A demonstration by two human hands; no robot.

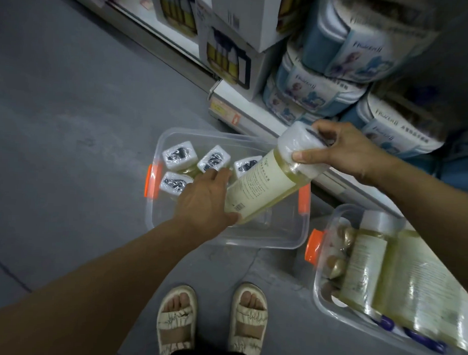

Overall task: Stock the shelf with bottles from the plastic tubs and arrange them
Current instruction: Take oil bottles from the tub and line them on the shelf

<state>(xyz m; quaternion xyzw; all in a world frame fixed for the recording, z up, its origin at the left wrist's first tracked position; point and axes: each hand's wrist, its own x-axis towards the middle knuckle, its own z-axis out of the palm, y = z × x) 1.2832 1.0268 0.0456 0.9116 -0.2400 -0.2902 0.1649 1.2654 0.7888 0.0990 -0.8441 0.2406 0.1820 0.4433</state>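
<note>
A clear plastic tub (265,237) with orange latches sits on the floor in front of me, holding several upright bottles (179,155) with white wrapped caps. A large bottle of yellow liquid (264,186) with a white cap hangs tilted above the tub. My right hand (342,149) grips its cap end. My left hand (205,200) holds its lower end, thumb under the base. A second clear tub (319,294) at the right holds more bottles (414,287) lying flat.
A low white shelf edge (253,119) runs diagonally behind the tubs, stacked with blue-and-white product packs (323,82) and boxed goods (229,57). Grey floor spreads to the left. My sandalled feet (212,320) stand just below the first tub.
</note>
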